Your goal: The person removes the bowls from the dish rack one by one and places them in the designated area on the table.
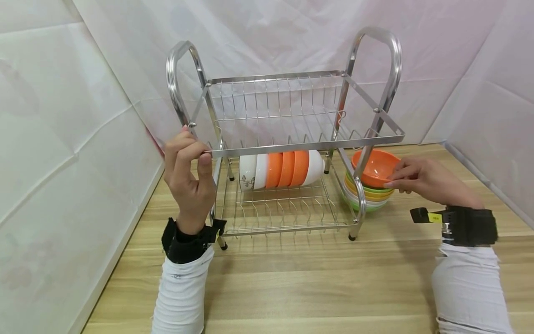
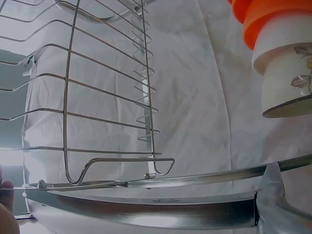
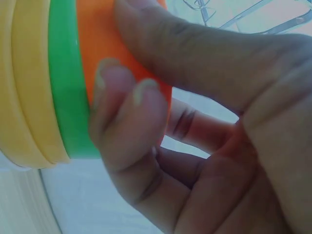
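My left hand (image 1: 189,185) grips the front left corner of the upper tier of a two-tier metal dish rack (image 1: 304,146). Only a bit of its fingers shows in the left wrist view, at the rail's end. Beyond the rack's right side, my right hand (image 1: 429,181) pinches the rim of an orange bowl (image 1: 380,164). That bowl sits on top of a stack of nested bowls; under it come a green bowl (image 3: 66,83), yellow bowls (image 3: 29,73) and paler ones. Part of the stack is hidden behind the rack's right leg.
On the lower tier, a row of bowls stands on edge: a patterned white bowl (image 1: 247,174), orange bowls (image 1: 287,169) and a white bowl (image 1: 314,167) at the right. The rack stands on a wooden table (image 1: 292,283). White sheeting (image 1: 267,37) hangs behind and at both sides.
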Demonstrator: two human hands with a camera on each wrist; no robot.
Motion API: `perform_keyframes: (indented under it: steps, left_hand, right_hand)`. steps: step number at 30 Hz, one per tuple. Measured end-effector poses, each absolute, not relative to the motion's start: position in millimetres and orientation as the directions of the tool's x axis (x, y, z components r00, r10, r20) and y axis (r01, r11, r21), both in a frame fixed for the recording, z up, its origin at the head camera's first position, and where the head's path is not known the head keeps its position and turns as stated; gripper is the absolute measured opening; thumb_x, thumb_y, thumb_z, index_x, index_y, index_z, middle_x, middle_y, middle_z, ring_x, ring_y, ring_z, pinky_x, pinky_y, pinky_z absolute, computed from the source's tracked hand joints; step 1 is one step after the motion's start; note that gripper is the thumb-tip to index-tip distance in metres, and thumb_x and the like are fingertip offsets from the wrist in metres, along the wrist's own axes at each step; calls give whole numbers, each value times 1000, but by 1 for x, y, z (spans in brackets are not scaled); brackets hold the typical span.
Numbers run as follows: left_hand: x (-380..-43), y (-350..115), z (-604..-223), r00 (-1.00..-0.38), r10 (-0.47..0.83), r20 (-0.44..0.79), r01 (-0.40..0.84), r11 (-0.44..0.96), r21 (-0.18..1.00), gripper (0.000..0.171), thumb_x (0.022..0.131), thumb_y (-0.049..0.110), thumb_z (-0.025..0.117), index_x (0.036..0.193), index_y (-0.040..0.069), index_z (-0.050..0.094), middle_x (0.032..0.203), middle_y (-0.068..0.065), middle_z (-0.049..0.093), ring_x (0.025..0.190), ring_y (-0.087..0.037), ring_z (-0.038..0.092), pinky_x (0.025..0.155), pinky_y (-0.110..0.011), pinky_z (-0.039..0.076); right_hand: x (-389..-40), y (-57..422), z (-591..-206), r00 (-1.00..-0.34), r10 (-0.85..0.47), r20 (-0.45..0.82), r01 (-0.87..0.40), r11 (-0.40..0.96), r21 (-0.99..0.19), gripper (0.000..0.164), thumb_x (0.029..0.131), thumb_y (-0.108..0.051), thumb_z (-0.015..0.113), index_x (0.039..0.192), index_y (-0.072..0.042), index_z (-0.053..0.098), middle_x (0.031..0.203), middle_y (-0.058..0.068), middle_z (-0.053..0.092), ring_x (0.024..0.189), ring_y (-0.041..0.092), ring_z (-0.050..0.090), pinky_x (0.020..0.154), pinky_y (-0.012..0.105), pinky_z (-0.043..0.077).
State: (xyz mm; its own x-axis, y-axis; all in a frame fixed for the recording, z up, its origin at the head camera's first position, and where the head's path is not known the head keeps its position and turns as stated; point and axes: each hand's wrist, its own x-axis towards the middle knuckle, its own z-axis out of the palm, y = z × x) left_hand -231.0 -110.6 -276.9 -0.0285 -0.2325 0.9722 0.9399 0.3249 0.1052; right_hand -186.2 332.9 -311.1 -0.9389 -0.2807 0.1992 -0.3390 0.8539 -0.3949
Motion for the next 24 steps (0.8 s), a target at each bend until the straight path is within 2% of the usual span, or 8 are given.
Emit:
perform_keyframes:
  steps: [7, 14, 19, 22, 24]
  left_hand:
    - [-231, -111, -275, -20, -229, 973, 939, 329, 97, 43, 98, 38, 53, 79, -1, 53, 78, -16, 45, 79, -34, 45, 96, -50, 40]
    - [-231, -111, -275, -15, -222, 975, 940, 330, 90, 44, 98, 38, 53, 80, -1, 53, 78, -16, 45, 79, -34, 45, 94, -48, 40]
    - [-230, -111, -275, -19, -221, 975, 941, 326, 92, 44, 98, 38, 53, 80, -2, 53, 78, -16, 46, 79, -35, 45, 95, -48, 40]
    - [-230, -111, -274, -23, -218, 976, 942, 322, 95, 44, 98, 38, 53, 79, -3, 54, 78, -17, 47, 80, -35, 47, 94, -47, 41]
    - [-229, -111, -274, -24, -214, 976, 942, 323, 94, 44, 98, 37, 54, 79, -3, 55, 78, -18, 49, 81, -36, 48, 93, -47, 42]
  right_hand:
    - [-189, 333, -312, -945, -299, 132, -327, 864, -382, 4, 83, -24, 76, 85, -21, 76, 85, -2, 58, 68, 11, 54, 57, 24, 47]
    - [-192, 330, -315, -944, -314, 101, -326, 846, -422, 5, 83, -23, 76, 84, -18, 77, 85, 0, 57, 65, 11, 57, 57, 25, 49]
    - [-186, 328, -308, -959, -281, 40, -272, 864, -424, 21, 86, -26, 73, 103, -14, 75, 97, 5, 59, 60, 12, 59, 54, 27, 50]
    - [-177, 324, -298, -966, -242, 94, -260, 897, -358, 27, 88, -28, 71, 110, -13, 72, 101, 6, 60, 60, 12, 56, 52, 27, 47]
    - [-169, 318, -289, -958, -231, 171, -274, 914, -298, 23, 88, -27, 71, 108, -14, 72, 99, 3, 61, 62, 11, 54, 52, 27, 44]
